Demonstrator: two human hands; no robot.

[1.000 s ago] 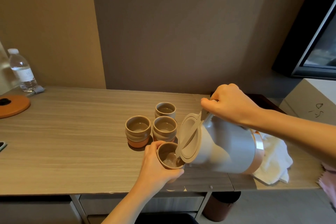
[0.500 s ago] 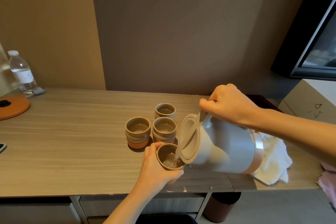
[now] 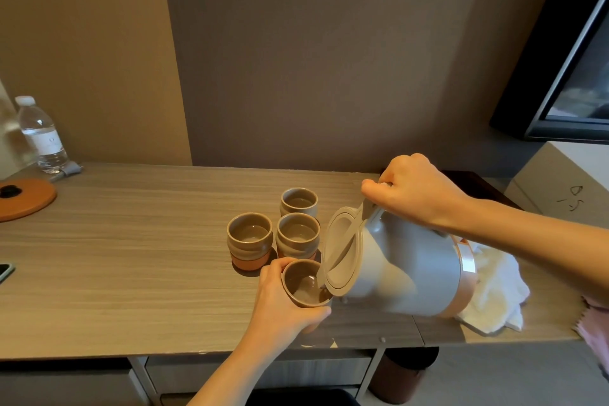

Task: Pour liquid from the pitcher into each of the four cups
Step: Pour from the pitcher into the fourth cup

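My right hand (image 3: 416,188) grips the handle of a grey pitcher (image 3: 412,267) with a beige lid and a copper band. The pitcher is tipped far over to the left, its spout over the rim of a beige cup (image 3: 304,283). My left hand (image 3: 280,303) holds that cup, tilted, just above the desk's front part; liquid shows inside it. Three more beige cups stand upright behind it: one at the left (image 3: 249,240), one in the middle (image 3: 297,234), one at the back (image 3: 299,202).
On the wooden desk (image 3: 131,257), a white cloth (image 3: 494,290) lies under the pitcher's base. A water bottle (image 3: 41,135) and an orange round board (image 3: 24,198) sit far left. A phone edge (image 3: 5,272) is at the left border. A bin (image 3: 403,372) stands below.
Hardly anything has moved: the pitcher stays tipped over the held cup, and the view has shifted slightly.
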